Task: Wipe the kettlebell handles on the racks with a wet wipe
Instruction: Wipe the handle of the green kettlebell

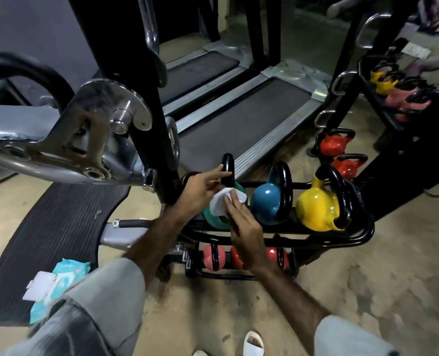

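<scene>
A low black rack [316,240] holds a green kettlebell [214,218], a blue one [265,201] and a yellow one [316,206], each with a black handle. My left hand [200,190] reaches to the green kettlebell's upright black handle [228,165], fingertips touching it. My right hand [241,222] presses a white wet wipe [219,204] against the lower part of that handle. Both hands touch the wipe. Small red and pink kettlebells [213,256] sit on the rack's lower shelf.
A wet wipe pack [56,281] with its lid open lies on a black ribbed mat at lower left. A steel machine arm [67,140] juts in at left. Two treadmills [239,119] stand behind. More red, yellow and pink kettlebells [339,143] sit on racks at right.
</scene>
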